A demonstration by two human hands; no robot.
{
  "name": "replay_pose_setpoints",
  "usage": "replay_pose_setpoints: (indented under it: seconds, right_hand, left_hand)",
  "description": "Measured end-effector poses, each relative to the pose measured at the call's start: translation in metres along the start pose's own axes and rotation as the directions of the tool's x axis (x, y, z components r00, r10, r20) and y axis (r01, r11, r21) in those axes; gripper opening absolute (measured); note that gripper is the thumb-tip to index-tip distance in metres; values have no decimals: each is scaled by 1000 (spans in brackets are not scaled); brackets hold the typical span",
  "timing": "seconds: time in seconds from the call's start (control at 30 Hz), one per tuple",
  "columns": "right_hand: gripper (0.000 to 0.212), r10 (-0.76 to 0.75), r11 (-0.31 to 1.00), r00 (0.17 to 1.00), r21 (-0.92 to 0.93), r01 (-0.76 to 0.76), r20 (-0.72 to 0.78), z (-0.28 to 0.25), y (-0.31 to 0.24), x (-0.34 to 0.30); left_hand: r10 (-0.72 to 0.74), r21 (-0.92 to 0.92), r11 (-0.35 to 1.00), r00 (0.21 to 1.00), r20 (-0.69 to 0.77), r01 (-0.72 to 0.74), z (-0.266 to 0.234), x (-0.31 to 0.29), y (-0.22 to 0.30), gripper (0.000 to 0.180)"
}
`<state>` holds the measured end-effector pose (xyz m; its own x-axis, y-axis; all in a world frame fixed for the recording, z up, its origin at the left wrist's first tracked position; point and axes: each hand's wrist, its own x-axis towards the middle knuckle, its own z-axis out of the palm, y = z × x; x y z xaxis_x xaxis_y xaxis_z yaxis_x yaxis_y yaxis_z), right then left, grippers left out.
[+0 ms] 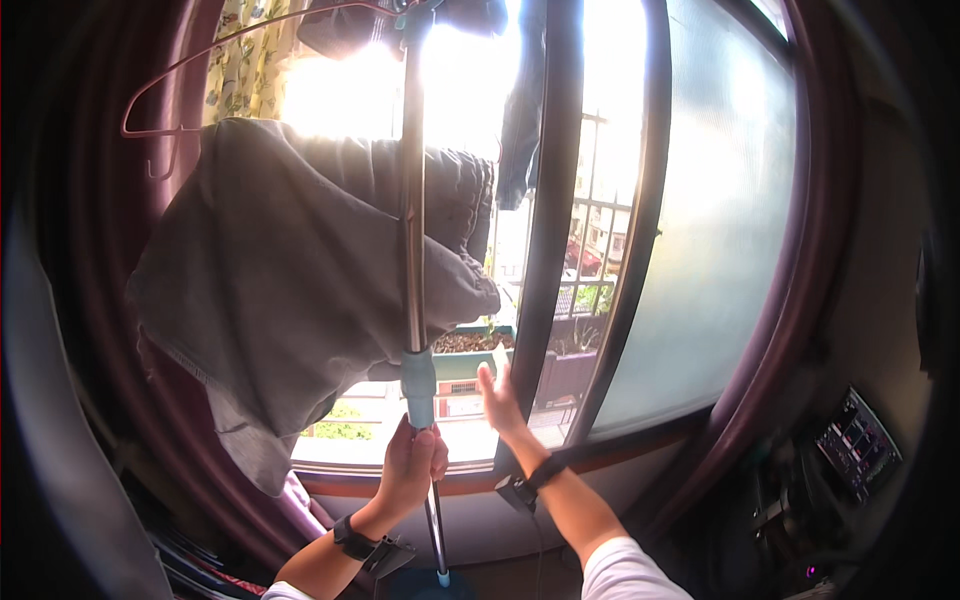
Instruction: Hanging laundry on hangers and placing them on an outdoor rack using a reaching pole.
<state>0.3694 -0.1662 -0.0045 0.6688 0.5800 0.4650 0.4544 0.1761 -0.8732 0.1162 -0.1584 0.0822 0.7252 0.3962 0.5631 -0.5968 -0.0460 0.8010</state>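
A silver telescopic pole [414, 200] with a pale blue collar stands upright in front of me. Just below the collar, the fingers of my left hand [407, 465] are wrapped round it. My right hand [500, 398] is raised to the right of the pole, apart from it, with its fingers stretched upward and holding nothing visible. Bright window light washes out its fingertips. To the left and behind the pole hangs a large grey garment [280, 230] with a gathered edge. Above its left side, a pink clothes hanger [150, 132] reaches toward the pole's top, where a blue fitting [418, 12] shows.
Behind the pole is a sliding window with dark frames [556, 220] and a frosted pane [700, 220]. Outside are bars and a planter [475, 342]. Dark clothing [522, 120] hangs beyond. Purple curtains [825, 200] flank the window. A lit screen [858, 445] stands at lower right.
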Motion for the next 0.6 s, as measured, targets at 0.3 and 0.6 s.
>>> replay_pose_setpoints:
  seconds: [0.3,0.6]
  right_hand:
    - [70,-157,983,952,48,175,-263,-44,-18,-25]
    - [44,-53,976,989,218,21,142,5,60,-196]
  left_hand:
    - [-31,-126,991,998,56,38,17,23,-9,24]
    - [38,-147,989,994,102,-23,52,127,-7,31]
